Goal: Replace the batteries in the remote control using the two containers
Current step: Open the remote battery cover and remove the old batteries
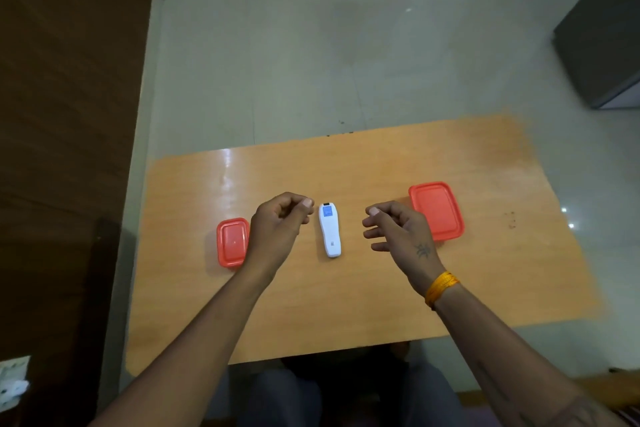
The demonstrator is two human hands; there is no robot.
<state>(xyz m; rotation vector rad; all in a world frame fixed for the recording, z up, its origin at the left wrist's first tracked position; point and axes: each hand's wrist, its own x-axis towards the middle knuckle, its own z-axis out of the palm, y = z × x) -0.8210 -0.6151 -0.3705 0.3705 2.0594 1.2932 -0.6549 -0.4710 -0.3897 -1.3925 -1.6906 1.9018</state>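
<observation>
A white remote control (330, 230) with a blue panel at its far end lies lengthwise in the middle of the orange wooden table (346, 305). A small container with a red lid (231, 242) sits to its left, partly behind my left hand (278, 225). A larger red-lidded container (438, 210) sits to the right, just beyond my right hand (396, 229). Both lids are on. My left hand hovers left of the remote with its fingers loosely curled and holds nothing. On the other side, my right hand hovers with fingers apart, also holding nothing.
The table stands on a pale tiled floor (346, 45). Dark wooden furniture (62, 80) runs along the left side. A grey cabinet (602, 31) stands at the far right. My knees show under the table's near edge.
</observation>
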